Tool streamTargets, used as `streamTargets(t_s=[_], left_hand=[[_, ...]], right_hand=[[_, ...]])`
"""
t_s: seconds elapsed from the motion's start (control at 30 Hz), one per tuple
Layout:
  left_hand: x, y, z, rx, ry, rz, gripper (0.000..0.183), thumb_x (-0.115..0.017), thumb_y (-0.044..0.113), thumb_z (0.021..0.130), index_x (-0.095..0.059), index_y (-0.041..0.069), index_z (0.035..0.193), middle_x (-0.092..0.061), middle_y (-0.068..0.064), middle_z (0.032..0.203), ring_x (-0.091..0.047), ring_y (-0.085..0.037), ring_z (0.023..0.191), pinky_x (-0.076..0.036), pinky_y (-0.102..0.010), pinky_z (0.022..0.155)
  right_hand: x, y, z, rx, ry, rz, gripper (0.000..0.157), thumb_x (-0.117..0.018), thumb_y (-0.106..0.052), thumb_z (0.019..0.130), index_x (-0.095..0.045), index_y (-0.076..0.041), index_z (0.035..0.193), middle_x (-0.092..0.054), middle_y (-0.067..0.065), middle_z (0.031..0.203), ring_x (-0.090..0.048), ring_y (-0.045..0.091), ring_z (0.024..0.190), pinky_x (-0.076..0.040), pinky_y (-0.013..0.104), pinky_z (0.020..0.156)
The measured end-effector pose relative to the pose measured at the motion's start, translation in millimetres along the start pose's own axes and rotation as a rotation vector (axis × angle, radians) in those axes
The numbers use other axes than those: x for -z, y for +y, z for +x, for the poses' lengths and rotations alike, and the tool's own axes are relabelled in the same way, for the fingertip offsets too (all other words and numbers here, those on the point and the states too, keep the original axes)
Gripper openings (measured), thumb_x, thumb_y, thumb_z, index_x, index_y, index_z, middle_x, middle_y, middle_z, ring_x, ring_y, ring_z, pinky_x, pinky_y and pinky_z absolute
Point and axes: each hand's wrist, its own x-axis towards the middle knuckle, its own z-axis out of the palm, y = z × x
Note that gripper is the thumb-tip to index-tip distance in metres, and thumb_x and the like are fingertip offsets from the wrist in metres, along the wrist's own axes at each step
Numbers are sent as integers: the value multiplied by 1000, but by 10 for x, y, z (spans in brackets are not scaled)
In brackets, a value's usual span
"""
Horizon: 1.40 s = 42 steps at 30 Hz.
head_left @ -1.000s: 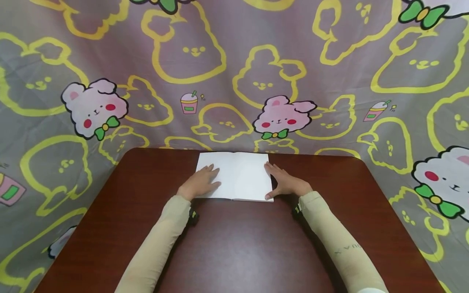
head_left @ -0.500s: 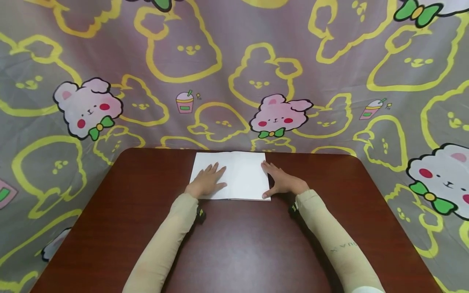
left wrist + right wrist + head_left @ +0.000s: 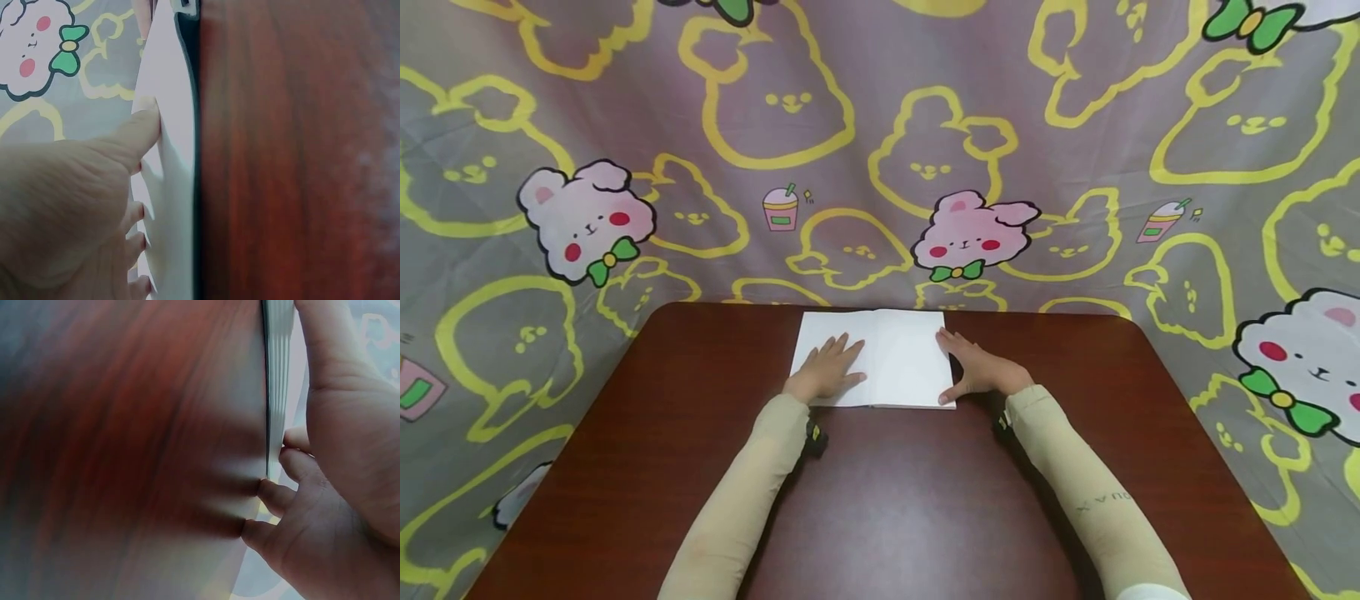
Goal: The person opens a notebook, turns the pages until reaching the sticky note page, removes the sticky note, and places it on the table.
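An open book [image 3: 908, 358] with blank white pages lies at the far side of the brown table; its dark cover edge shows in the left wrist view. On the left page rests my left hand [image 3: 826, 368], fingers spread and thumb [image 3: 147, 125] toward the middle fold. My right hand [image 3: 981, 367] is at the book's right edge. Its thumb touches the near right corner, and its fingers reach the edge farther back. In the right wrist view, some fingertips [image 3: 269, 490] are down at the table beside the thick stack of pages [image 3: 279, 369].
The brown table [image 3: 880, 500] extends in front of the book and to both sides. Behind it hangs a grey curtain [image 3: 842, 108] with cartoon prints, close to the table's back edge. Dark devices [image 3: 816, 437] sit under both wrists.
My left hand has slid rightward from the left part of the page toward the fold, then stayed there. The right hand keeps its place at the right edge. The head view has shifted slightly.
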Motion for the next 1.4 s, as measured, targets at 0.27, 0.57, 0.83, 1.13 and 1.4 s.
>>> streamTargets(t_s=[0.27, 0.57, 0.83, 1.13, 1.4], left_hand=[[-27, 27, -18, 6, 14, -23, 69, -47, 43, 107, -19, 15, 164, -7, -18, 170, -5, -42, 156, -8, -63, 124], [-23, 59, -8, 27, 51, -35, 69, -50, 41, 106, -22, 14, 163, -9, -19, 170, -7, -43, 156, -9, -65, 123], [-91, 52, -59, -24, 87, 26, 61, -45, 38, 108, -29, 11, 161, -16, -20, 168, -14, -44, 155, -14, -64, 122], [-32, 201, -214, -114, 100, 105, 57, -54, 33, 106, -45, 0, 152, -34, -24, 161, -30, -44, 150, -27, -61, 120], [-102, 348, -222, -174, 139, 114, 53, -57, 34, 104, -53, 3, 146, -44, -20, 156, -38, -38, 147, -29, -56, 121]], right_hand=[[-20, -6, -17, -15, -8, 6, 132, -90, -47, 72, -6, 0, 162, -1, 18, 171, 1, 41, 157, -6, 66, 122], [1, 18, 13, -9, -10, -10, 132, -89, -48, 73, -5, -1, 163, 1, 17, 171, 2, 40, 157, -5, 66, 122], [-9, 41, 5, 11, -4, -9, 131, -88, -50, 74, -5, 0, 162, 0, 18, 171, 2, 43, 156, -7, 68, 121], [5, -5, 21, 4, -2, -29, 131, -89, -51, 73, -7, 0, 162, -2, 19, 171, -1, 43, 156, -10, 67, 121], [12, -30, 19, -13, -13, -27, 132, -89, -51, 72, -7, 0, 162, -2, 18, 171, -1, 42, 156, -11, 67, 121]])
